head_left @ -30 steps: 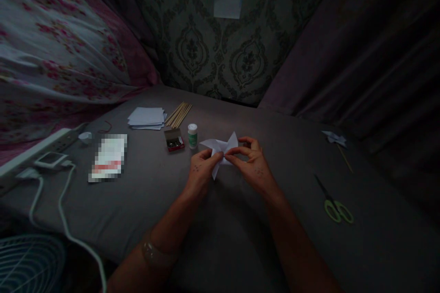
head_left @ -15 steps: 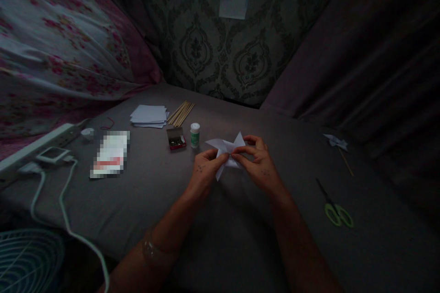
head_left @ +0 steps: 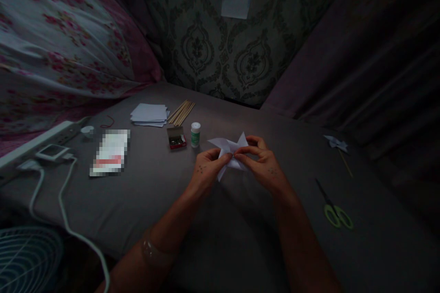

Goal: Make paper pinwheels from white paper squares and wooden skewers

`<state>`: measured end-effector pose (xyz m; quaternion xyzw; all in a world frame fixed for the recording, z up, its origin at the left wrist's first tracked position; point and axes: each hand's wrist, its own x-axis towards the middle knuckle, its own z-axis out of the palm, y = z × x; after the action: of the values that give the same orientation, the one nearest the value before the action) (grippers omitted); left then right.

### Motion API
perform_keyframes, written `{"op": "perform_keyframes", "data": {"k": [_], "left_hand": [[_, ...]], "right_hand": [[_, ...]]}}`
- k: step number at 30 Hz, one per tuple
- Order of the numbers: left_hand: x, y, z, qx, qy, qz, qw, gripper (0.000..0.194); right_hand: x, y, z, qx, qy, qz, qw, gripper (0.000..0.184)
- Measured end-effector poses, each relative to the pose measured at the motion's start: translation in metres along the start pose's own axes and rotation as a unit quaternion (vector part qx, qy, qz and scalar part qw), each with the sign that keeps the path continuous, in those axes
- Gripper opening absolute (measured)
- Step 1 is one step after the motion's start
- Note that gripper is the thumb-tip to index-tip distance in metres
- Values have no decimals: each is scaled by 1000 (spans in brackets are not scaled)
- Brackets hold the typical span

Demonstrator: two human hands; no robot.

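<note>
A white paper pinwheel (head_left: 225, 146) with pointed blades is held up over the grey cloth surface. My left hand (head_left: 206, 167) grips it from the left, thumb pressed near its centre and fingers behind the paper. At the right, my right hand (head_left: 263, 162) pinches at the centre with thumb and index finger; any small thing in that pinch is too small to make out. Just beyond my left hand stand a small white-capped green bottle (head_left: 195, 135) and an opened little box (head_left: 176, 139) of small metal pieces.
Behind lie a paper stack (head_left: 150, 114) and several wooden sticks (head_left: 182, 112). To the right are green-handled scissors (head_left: 334, 208) and another pinwheel on a stick (head_left: 337, 143). A power strip (head_left: 65, 135) with cables, a blurred packet (head_left: 110, 152) and a fan (head_left: 29, 258) are on the left.
Both hands and the pinwheel have shifted slightly to the right in view. The grip on the paper stays much the same, with the fingertips still together at its centre.
</note>
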<state>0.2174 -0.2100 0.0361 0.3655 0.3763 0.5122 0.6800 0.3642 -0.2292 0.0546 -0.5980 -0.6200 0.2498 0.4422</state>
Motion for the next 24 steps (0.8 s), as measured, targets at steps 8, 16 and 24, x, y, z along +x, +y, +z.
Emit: {"op": "perform_keyframes", "data": {"k": [8, 16, 24], "left_hand": [[0, 2, 0, 10, -4, 7, 1000, 14], [0, -1, -1, 35, -15, 26, 999, 17], [0, -1, 0, 42, -13, 48, 998, 14]], "right_hand": [[0, -4, -2, 7, -7, 9, 1000, 14], [0, -4, -2, 4, -1, 3, 1000, 19], [1, -4, -3, 25, -4, 9, 1000, 16]]}}
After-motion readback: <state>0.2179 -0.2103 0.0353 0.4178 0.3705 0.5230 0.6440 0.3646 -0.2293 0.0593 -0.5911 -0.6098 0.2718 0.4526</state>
